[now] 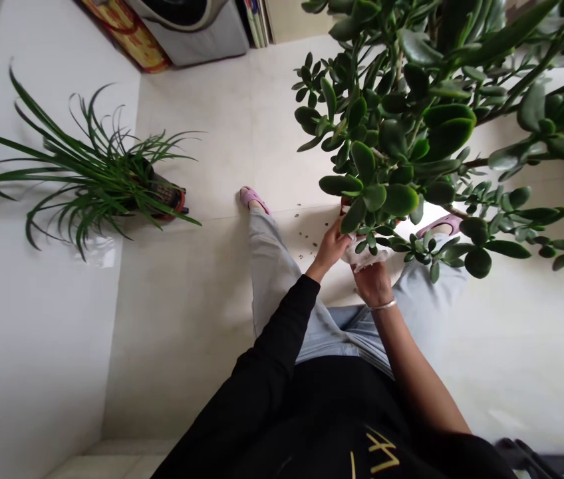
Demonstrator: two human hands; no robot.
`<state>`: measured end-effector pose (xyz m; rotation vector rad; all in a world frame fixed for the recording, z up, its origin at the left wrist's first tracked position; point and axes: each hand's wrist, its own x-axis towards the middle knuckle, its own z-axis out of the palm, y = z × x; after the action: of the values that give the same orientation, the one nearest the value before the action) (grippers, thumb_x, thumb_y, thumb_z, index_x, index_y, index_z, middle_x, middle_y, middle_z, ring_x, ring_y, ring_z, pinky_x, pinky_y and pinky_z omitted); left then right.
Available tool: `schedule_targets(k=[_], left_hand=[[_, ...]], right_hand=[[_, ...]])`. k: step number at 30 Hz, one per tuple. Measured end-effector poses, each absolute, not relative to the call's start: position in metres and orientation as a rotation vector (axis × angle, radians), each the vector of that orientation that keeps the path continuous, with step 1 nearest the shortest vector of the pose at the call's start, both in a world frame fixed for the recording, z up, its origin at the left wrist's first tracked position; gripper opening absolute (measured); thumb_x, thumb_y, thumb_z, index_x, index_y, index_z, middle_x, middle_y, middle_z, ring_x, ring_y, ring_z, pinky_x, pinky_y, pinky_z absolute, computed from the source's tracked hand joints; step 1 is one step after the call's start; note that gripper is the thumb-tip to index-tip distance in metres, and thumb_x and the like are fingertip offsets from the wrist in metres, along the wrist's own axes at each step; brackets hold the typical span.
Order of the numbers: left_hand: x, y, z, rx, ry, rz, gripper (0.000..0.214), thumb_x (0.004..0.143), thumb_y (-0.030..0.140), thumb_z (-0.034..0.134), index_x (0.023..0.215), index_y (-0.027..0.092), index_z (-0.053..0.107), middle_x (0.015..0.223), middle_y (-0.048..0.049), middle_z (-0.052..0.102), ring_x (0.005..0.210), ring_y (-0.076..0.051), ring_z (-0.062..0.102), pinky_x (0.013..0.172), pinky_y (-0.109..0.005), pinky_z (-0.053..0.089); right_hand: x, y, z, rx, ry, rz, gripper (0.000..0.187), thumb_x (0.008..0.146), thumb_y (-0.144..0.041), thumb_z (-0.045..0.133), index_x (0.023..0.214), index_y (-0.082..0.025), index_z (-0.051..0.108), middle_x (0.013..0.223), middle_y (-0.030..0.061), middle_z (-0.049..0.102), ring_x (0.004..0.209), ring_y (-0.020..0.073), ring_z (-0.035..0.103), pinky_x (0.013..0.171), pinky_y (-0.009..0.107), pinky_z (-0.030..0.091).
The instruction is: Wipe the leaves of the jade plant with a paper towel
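Work in progress at the base of a lg. broad-leaved plant (396, 159), seen from above. The L hand (330, 249) & R hand (374, 286) sit close together betw. the spread legs, just under the lower leaves, w/ a white cloth (370, 258) bunched at their fingers. The cloth lies against both; L fingers curl in toward it at its near-L edge, R hand comes up from below, its fingertips hidden. View is poor here (foliage & cloth overlap), so whether either hand pinches the cloth or merely rests on it can't be told. A reddish edge (345, 202) shows beside the L hand, poss. a pot rim. Stage: judged mid-way, not finished, since the cloth is at the hands rather than set aside & both hands are engaged at the plant. Done: no completed result is visible; the leaves near the hands hide whatever has been worked on. Left: dark bits (302, 234) lie scattered on the pale floor (187, 279) betw. the pink shoes (253, 198), uncollected; how much else remains isn't shown. The long-leaved potted plant (92, 176) stands well apart, by the L wall (37, 319), w/ no hand near it.
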<state>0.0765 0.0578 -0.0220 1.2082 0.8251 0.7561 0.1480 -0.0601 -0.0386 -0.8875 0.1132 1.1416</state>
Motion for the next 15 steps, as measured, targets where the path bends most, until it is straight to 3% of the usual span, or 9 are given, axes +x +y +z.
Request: schedule_targets(k=[3, 7, 11, 15], left_hand=[[0.086, 0.064, -0.019, 1.269, 0.833, 0.652, 0.022, 0.077, 0.022, 0.079, 0.096, 0.017, 0.071, 0.097, -0.0063, 0.077, 0.092, -0.020, 0.070, 0.088, -0.031, 0.053], [0.090, 0.066, -0.016, 1.261, 0.876, 0.628, 0.032, 0.069, 0.034, 0.091, 0.085, 0.018, 0.068, 0.086, -0.0041, 0.075, 0.082, -0.019, 0.067, 0.081, -0.032, 0.053], [0.089, 0.064, -0.012, 1.146, 0.885, 0.599, 0.042, 0.063, 0.041, 0.095, 0.087, 0.016, 0.069, 0.087, -0.0044, 0.075, 0.087, -0.020, 0.067, 0.088, -0.033, 0.053], [0.087, 0.060, -0.008, 1.026, 0.868, 0.508, 0.037, 0.065, 0.034, 0.092, 0.089, 0.016, 0.070, 0.083, -0.0024, 0.072, 0.087, -0.017, 0.066, 0.090, -0.032, 0.053]], right_hand=[[0.162, -0.043, -0.033, -0.695, 0.225, 1.181, 0.024, 0.102, -0.025, 0.050, 0.105, -0.031, 0.073, 0.103, -0.0049, 0.081, 0.101, 0.0099, 0.075, 0.096, 0.026, 0.061], [0.176, -0.033, -0.036, -0.628, 0.309, 1.270, 0.031, 0.097, -0.014, 0.049, 0.108, -0.031, 0.073, 0.091, -0.0060, 0.081, 0.084, 0.0103, 0.076, 0.083, 0.024, 0.064], [0.187, -0.034, -0.050, -0.668, 0.344, 1.349, 0.032, 0.089, -0.013, 0.056, 0.110, -0.030, 0.071, 0.088, -0.0052, 0.080, 0.076, 0.0121, 0.074, 0.077, 0.027, 0.066], [0.192, -0.034, -0.063, -0.718, 0.324, 1.322, 0.033, 0.082, -0.012, 0.063, 0.109, -0.030, 0.070, 0.088, -0.0049, 0.079, 0.076, 0.0143, 0.074, 0.077, 0.031, 0.065]])
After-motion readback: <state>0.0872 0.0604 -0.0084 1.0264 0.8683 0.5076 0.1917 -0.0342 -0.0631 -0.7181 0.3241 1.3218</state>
